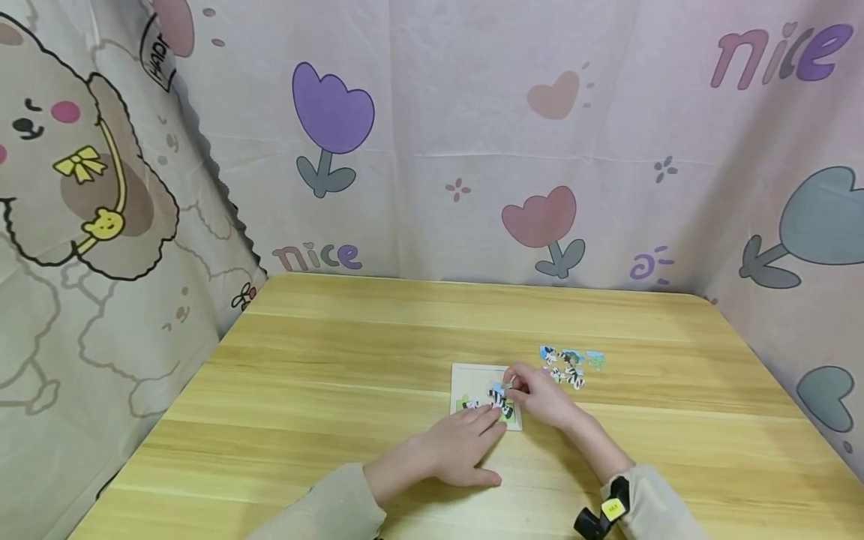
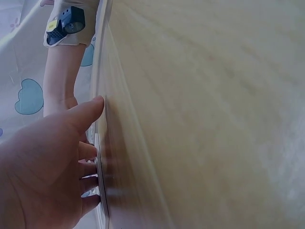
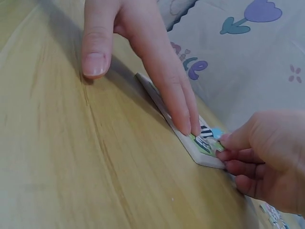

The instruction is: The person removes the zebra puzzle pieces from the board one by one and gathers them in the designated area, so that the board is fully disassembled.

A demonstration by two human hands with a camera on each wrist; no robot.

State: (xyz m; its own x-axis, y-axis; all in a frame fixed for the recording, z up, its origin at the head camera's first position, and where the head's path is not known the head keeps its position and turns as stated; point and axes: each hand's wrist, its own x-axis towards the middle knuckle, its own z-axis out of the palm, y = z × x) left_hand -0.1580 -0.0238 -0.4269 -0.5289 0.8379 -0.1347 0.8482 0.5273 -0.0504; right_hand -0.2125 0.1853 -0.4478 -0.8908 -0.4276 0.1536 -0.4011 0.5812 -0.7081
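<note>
On the wood-grain table (image 1: 304, 360), note right grip (image 1: 543, 396) pinching a puzzle piece (image 3: 219, 147) at right on the board (image 1: 469, 375), liable, if forced askew, to jolt laid pieces (image 3: 204, 143) beneath the straight-fingered left hand (image 1: 464, 448).

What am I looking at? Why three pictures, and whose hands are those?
There's no robot here, just one person using bare hands. The big picture comes from a camera on the person's head, looking forward and down. The others come from a camera on the left wrist and a small black camera on the right. On the yellowish wood-grain table sits a flat white square puzzle tray, with loose colourful flat puzzle pieces to its right. The left hand touches black-and-white striped pieces in the tray; the right hand seems to pinch a small greenish piece, mostly hidden.
</note>
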